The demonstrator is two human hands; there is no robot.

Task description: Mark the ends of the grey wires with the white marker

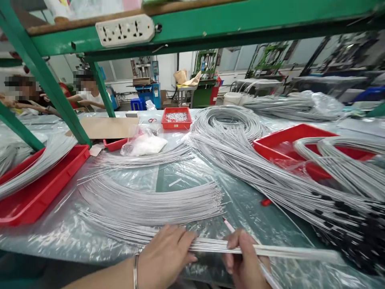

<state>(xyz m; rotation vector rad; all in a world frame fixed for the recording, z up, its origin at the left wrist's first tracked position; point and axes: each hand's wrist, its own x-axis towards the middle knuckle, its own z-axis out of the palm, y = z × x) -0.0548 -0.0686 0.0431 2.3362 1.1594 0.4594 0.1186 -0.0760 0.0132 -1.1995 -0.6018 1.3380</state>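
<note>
My left hand (168,253), with a metal bangle at its wrist, is closed over a thin bundle of grey-white cables (207,245) at the table's front edge. To its right, my right hand (246,259) pinches the same bundle between thumb and fingers. It also holds a slim white pen (229,225) with a dark reddish tip, pointing up and left. The bundle's right end sticks out past my right hand and is blurred. Just beyond my hands, many cut cables (150,202) lie fanned in a curved row, their ends at the right.
Long cables with black ends (345,212) sprawl at the right, beside a red tray (282,134). Another red tray (54,196) holds cables at the left. Farther back are a red bin of small metal parts (176,126) and a plastic bag (144,144). A green frame (240,22) crosses overhead.
</note>
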